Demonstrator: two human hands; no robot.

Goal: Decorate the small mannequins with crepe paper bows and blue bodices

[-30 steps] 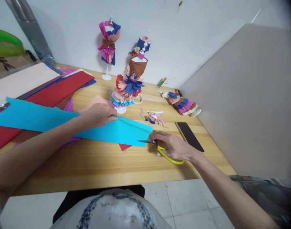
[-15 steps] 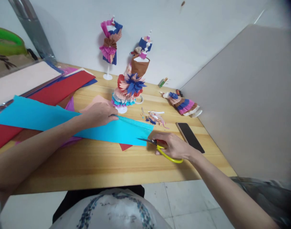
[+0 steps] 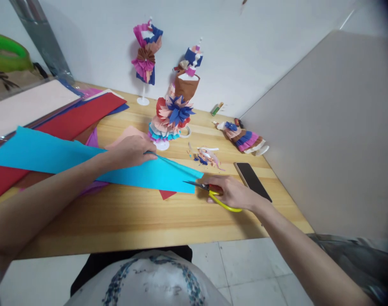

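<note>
A long sheet of turquoise crepe paper (image 3: 149,176) lies across the table, its left part over red and purple sheets. My left hand (image 3: 130,151) pinches its far edge, which is raised into a narrow fold running toward the right end. My right hand (image 3: 230,191) grips yellow-handled scissors (image 3: 224,205) at the paper's right end. The dark blades point left over the paper; I cannot tell whether they are cutting it. Just beyond my left hand stands a small dress form (image 3: 176,112) dressed in ruffled paper. A red scrap (image 3: 167,194) pokes out from under the turquoise sheet.
Another paper-dressed form (image 3: 146,59) stands at the wall, and one more (image 3: 241,137) lies at the right. A phone (image 3: 253,182) is beyond my right hand. Paper scraps (image 3: 206,156) lie mid-table. Red paper (image 3: 85,112) and a wrapped pale sheet (image 3: 35,106) fill the left.
The fold along the turquoise paper's far edge has tipped over toward me near the right end. Both hands keep nearly the same place and hold the same things.
</note>
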